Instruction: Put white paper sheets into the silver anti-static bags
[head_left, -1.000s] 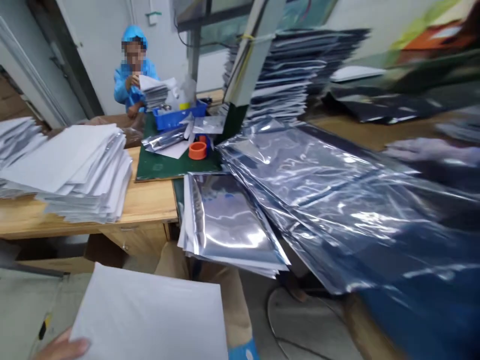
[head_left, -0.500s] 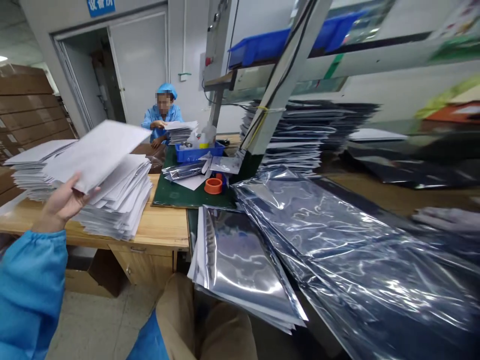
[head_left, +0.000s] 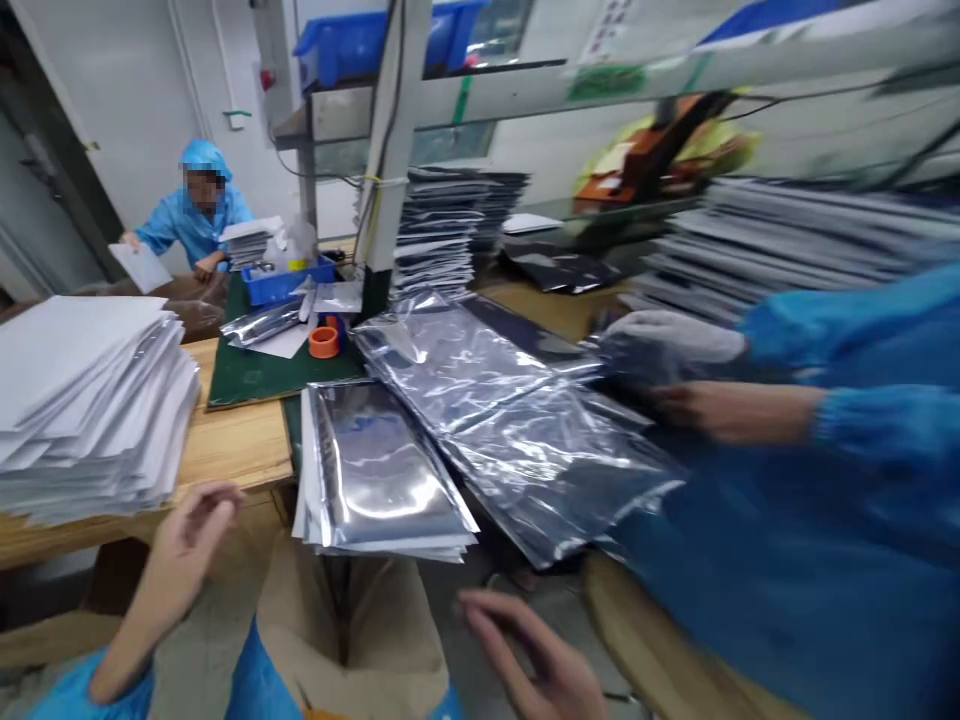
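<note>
the left hand [head_left: 184, 540] has let go of the white sheet and dropped, fingers loosely spread, empty. the right hand [head_left: 536, 655] hangs open at five o'clock. the silver bag stack [head_left: 375, 480] lies between them, at twelve.

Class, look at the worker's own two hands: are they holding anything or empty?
Empty. The left hand and right hand hang open over the lap, below the silver bag stack, touching nothing.

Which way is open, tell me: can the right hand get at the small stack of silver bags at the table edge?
Probably yes. The right hand is open and empty just below the small stack of silver bags, with nothing between them; the co-worker's hands are off to the side.
</note>
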